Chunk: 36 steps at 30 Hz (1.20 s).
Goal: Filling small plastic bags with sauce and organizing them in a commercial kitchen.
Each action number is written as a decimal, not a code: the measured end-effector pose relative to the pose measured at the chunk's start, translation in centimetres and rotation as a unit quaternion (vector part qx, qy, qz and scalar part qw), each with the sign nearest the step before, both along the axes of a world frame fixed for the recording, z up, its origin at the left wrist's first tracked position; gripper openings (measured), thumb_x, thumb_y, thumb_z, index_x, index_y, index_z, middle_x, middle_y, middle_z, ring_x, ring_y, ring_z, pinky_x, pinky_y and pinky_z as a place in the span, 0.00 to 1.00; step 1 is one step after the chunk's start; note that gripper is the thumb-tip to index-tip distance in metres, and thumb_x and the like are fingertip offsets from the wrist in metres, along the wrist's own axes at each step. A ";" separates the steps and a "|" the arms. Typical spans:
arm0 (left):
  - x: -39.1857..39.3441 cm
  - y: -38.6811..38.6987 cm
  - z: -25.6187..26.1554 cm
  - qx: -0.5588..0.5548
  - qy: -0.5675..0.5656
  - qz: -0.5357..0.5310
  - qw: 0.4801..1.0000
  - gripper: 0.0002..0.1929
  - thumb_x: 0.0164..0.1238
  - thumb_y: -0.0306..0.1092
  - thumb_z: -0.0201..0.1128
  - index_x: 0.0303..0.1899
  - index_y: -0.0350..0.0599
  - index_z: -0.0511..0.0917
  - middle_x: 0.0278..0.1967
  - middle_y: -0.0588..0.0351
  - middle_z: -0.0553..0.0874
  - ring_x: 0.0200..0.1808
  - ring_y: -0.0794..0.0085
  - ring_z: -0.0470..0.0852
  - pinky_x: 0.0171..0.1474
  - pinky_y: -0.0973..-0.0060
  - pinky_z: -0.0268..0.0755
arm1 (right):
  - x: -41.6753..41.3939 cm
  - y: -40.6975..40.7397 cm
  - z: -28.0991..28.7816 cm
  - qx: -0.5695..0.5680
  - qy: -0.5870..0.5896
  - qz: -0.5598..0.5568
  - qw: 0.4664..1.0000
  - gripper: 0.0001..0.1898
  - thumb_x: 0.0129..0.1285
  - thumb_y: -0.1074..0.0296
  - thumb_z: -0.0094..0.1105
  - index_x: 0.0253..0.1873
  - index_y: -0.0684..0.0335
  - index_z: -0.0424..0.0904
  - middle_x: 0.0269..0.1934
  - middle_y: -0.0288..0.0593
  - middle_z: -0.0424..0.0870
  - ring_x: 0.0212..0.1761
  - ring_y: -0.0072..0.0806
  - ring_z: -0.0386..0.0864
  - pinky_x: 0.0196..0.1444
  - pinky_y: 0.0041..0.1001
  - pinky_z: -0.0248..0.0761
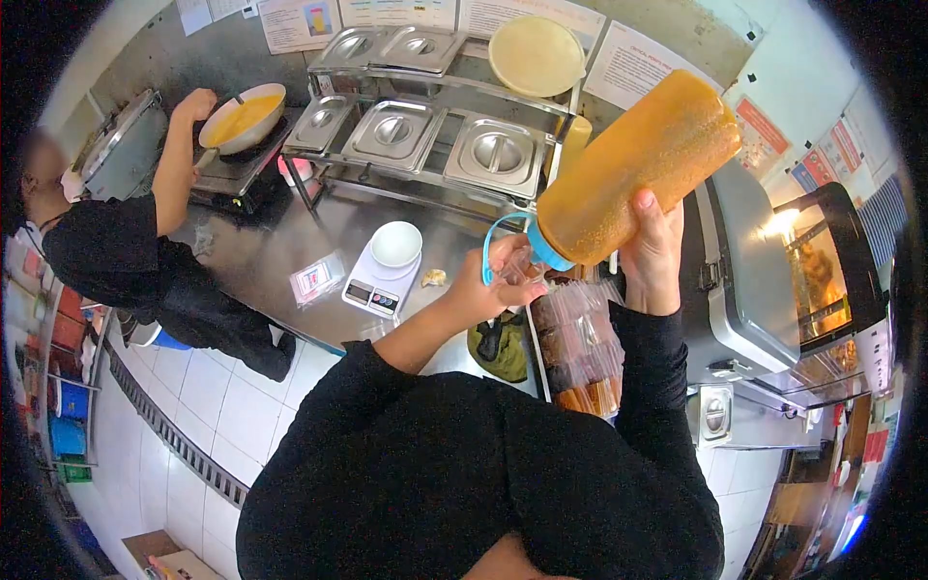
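Note:
My right hand (pixel 656 250) grips a large plastic bottle (pixel 638 167) filled with an orange-brown sauce. The bottle is tilted with its blue collar (pixel 547 246) pointing down and to the left. Under its mouth, my left hand (pixel 482 290) holds a small clear plastic cup (pixel 518 265); whether sauce is flowing into it cannot be made out. A blue strap loop (pixel 487 246) hangs from the collar beside my left fingers. Left of that hand, a white bowl (pixel 396 244) rests on a digital kitchen scale (pixel 377 286).
Lidded steel pans (pixel 395 129) fill a two-tier rack behind the steel counter (pixel 275 250). At the left, a co-worker's hand (pixel 194 105) is by a pan of yellow food (pixel 246 116) on a stove. Stacked clear containers (pixel 583 341) and a grey insulated box (pixel 754 290) stand at right.

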<state>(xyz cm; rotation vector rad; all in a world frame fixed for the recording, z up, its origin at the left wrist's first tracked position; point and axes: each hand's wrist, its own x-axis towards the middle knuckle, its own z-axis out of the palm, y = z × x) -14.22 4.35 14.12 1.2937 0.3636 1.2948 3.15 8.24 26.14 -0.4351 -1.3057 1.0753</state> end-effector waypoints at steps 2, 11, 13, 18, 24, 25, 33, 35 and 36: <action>0.1 0.0 0.1 0.001 0.008 0.006 1.000 0.32 0.55 0.30 0.69 0.61 0.40 0.64 0.54 0.55 0.76 0.54 0.71 0.75 0.58 0.70 0.69 | -0.1 -0.2 0.4 0.002 0.006 0.011 1.000 0.40 0.51 0.51 0.72 0.61 0.68 0.61 0.52 0.43 0.74 0.55 0.33 0.73 0.57 0.32 0.68; 0.4 0.6 -0.1 0.016 0.022 0.017 0.999 0.30 0.56 0.28 0.67 0.60 0.39 0.64 0.54 0.53 0.76 0.55 0.70 0.75 0.58 0.69 0.69 | 0.3 0.5 -0.5 0.003 0.025 -0.013 1.000 0.40 0.52 0.50 0.70 0.62 0.67 0.60 0.54 0.44 0.72 0.57 0.33 0.72 0.59 0.33 0.66; 0.3 0.4 0.0 0.011 0.017 0.031 0.999 0.29 0.57 0.27 0.67 0.60 0.38 0.64 0.54 0.53 0.76 0.55 0.70 0.75 0.57 0.70 0.70 | 0.6 0.9 -1.4 -0.023 0.057 0.011 0.998 0.39 0.54 0.49 0.69 0.63 0.66 0.60 0.55 0.43 0.72 0.58 0.33 0.71 0.60 0.34 0.65; 0.7 0.6 -0.2 0.017 -0.037 0.072 0.997 0.27 0.56 0.30 0.69 0.55 0.32 0.67 0.46 0.53 0.80 0.51 0.73 0.78 0.55 0.74 0.70 | 1.1 2.2 -4.3 -0.138 0.178 0.065 0.972 0.35 0.59 0.47 0.62 0.65 0.60 0.60 0.59 0.41 0.71 0.61 0.35 0.69 0.65 0.38 0.62; 0.1 1.5 -1.7 0.020 0.061 0.097 0.993 0.28 0.59 0.24 0.66 0.59 0.37 0.63 0.46 0.48 0.80 0.49 0.70 0.79 0.51 0.74 0.72 | 0.2 3.0 -6.5 -0.212 0.255 0.070 0.941 0.32 0.64 0.44 0.54 0.65 0.59 0.61 0.61 0.42 0.70 0.63 0.38 0.67 0.66 0.41 0.61; 0.1 1.6 -1.9 0.021 0.047 0.101 0.994 0.28 0.59 0.24 0.66 0.59 0.37 0.63 0.45 0.48 0.80 0.47 0.70 0.79 0.50 0.74 0.73 | 0.0 3.1 -6.8 -0.237 0.276 0.069 0.929 0.32 0.64 0.44 0.53 0.65 0.58 0.61 0.61 0.42 0.70 0.63 0.39 0.67 0.66 0.42 0.61; -1.3 1.8 -3.0 -0.027 0.047 0.170 0.984 0.29 0.54 0.29 0.71 0.56 0.37 0.66 0.42 0.52 0.82 0.43 0.75 0.79 0.49 0.76 0.72 | 0.1 3.5 -9.9 -0.341 0.346 0.075 0.871 0.32 0.65 0.38 0.43 0.65 0.57 0.64 0.63 0.46 0.68 0.65 0.43 0.65 0.67 0.48 0.57; -2.6 2.6 -4.8 0.024 0.083 0.219 0.972 0.28 0.57 0.23 0.67 0.58 0.39 0.63 0.45 0.50 0.81 0.47 0.73 0.78 0.50 0.76 0.72 | 1.7 4.1 -11.6 -0.326 0.373 0.103 0.863 0.33 0.64 0.37 0.44 0.65 0.56 0.63 0.64 0.48 0.66 0.65 0.46 0.63 0.67 0.52 0.55; -3.6 2.7 -5.0 0.014 0.114 0.247 0.962 0.29 0.56 0.24 0.69 0.57 0.40 0.64 0.46 0.52 0.81 0.48 0.73 0.79 0.49 0.77 0.72 | 2.1 3.8 -11.7 -0.345 0.364 0.050 0.863 0.35 0.63 0.36 0.44 0.65 0.57 0.63 0.64 0.50 0.66 0.65 0.48 0.63 0.67 0.53 0.54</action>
